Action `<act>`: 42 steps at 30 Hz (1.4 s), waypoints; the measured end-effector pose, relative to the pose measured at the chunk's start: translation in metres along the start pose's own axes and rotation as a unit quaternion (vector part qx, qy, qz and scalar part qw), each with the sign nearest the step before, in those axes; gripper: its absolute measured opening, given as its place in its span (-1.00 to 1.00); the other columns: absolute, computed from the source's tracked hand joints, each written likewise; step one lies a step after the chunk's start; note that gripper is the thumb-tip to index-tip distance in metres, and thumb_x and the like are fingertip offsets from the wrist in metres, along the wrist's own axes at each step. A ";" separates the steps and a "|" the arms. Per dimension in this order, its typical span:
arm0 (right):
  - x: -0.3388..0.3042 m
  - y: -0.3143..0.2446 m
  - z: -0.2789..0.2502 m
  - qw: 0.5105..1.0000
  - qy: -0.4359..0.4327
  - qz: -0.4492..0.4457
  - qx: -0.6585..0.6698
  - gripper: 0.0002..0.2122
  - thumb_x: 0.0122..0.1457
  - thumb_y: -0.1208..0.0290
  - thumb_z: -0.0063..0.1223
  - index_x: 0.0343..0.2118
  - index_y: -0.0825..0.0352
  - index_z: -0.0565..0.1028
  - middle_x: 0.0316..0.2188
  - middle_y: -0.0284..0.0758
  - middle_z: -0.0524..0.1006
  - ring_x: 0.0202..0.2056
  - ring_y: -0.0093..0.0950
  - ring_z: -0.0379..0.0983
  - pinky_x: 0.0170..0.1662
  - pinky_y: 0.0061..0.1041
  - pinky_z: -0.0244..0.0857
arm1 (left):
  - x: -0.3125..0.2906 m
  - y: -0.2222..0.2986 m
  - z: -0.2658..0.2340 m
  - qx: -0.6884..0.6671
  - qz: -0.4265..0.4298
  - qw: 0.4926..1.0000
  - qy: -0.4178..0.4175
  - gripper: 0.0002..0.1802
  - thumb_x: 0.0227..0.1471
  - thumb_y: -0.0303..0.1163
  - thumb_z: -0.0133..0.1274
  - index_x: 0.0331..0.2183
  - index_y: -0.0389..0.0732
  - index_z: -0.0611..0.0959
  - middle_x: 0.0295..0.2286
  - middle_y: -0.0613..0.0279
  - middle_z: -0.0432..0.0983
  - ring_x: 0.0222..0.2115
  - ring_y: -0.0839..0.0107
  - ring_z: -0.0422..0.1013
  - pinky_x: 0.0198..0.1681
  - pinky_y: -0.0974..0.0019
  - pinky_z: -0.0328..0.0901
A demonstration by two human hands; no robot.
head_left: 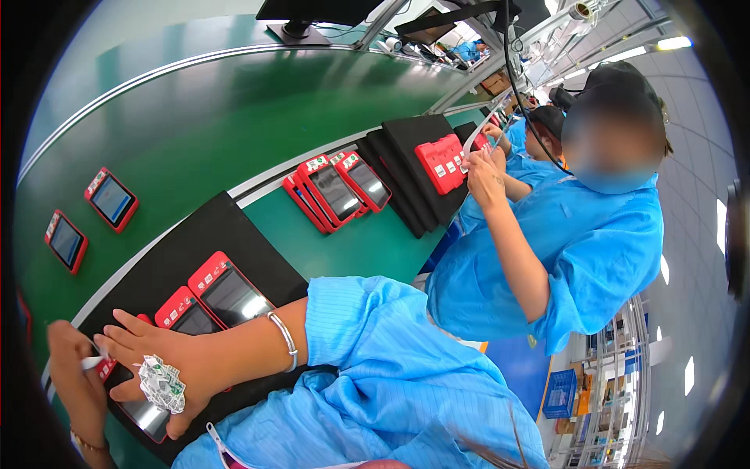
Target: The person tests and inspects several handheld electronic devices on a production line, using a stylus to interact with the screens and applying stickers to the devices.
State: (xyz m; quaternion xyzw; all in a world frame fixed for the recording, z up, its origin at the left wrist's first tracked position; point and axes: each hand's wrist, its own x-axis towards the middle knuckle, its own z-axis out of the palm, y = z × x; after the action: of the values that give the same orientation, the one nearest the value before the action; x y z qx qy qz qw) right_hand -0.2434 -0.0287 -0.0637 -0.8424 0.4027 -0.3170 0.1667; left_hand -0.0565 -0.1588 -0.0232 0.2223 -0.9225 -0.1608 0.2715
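Note:
My left hand (72,366) is at the lower left, its fingers curled and pinching a small white piece (92,363), perhaps a label. That piece is close to the top edge of a red handheld terminal with a dark screen (148,417), which lies on a black mat (226,227). Over this terminal my right hand (168,363) is spread, fingers apart, its palm hidden. A clump of small printed stickers (162,384) is stuck to the back of that hand. Just beyond it lie two more red terminals (187,313) (230,291), side by side on the mat.
Two red terminals with lit screens (112,200) (66,241) lie on the green bench (180,141). Stacked terminals (332,191) stand right of the mat. Farther right, a co-worker in blue (547,242) works over red casings (442,163) on black mats. A metal rail (148,250) edges the bench.

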 end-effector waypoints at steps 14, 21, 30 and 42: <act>-0.101 -0.041 -0.160 0.959 -0.133 0.209 -0.134 0.22 -0.35 -0.25 0.41 0.41 0.27 0.11 0.31 0.14 0.20 0.35 0.10 0.10 0.32 0.17 0.01 | -0.013 0.083 -0.037 0.052 -0.002 0.966 -0.253 0.35 -0.39 0.20 0.44 0.33 -0.25 0.23 0.30 -0.27 0.14 0.04 -0.17 0.46 -0.03 0.07 0.44; -0.109 -0.063 -0.160 0.919 -0.188 0.266 -0.223 0.21 -0.39 -0.01 0.58 0.43 0.14 0.13 0.32 0.09 0.21 0.28 0.10 0.19 0.31 0.01 0.11 | -0.001 0.103 -0.035 0.130 -0.044 0.936 -0.325 0.42 -0.52 0.06 0.55 0.36 -0.04 0.20 0.28 -0.21 0.13 -0.25 -0.04 0.55 -0.15 0.09 0.46; -0.174 -0.007 -0.110 0.908 0.244 0.222 0.259 -0.14 -0.28 -0.02 0.60 0.10 0.16 0.36 0.45 -0.02 0.00 0.43 -0.12 0.01 0.41 -0.12 -0.06 | -0.068 0.065 -0.015 -0.185 -0.057 0.979 -0.065 0.13 -0.48 0.08 0.61 0.17 0.00 0.48 0.37 -0.05 0.03 0.27 -0.04 0.25 0.19 0.09 0.32; -0.073 -0.039 -0.117 0.976 -0.103 0.120 -0.149 0.17 -0.21 -0.28 0.40 0.40 0.34 0.10 0.37 0.24 0.05 0.39 0.17 -0.03 0.45 0.04 -0.22 | -0.012 0.102 -0.011 0.039 0.008 0.985 -0.170 0.35 -0.44 0.41 0.39 0.26 -0.24 0.38 0.34 -0.12 0.12 0.09 -0.16 0.44 0.03 0.10 0.44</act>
State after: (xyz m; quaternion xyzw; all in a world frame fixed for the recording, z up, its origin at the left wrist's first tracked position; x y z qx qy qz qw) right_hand -0.3339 0.0496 0.0156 -0.8313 0.5242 -0.1431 0.1167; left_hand -0.0742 -0.0681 0.0234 0.1951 -0.9625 -0.1579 0.1027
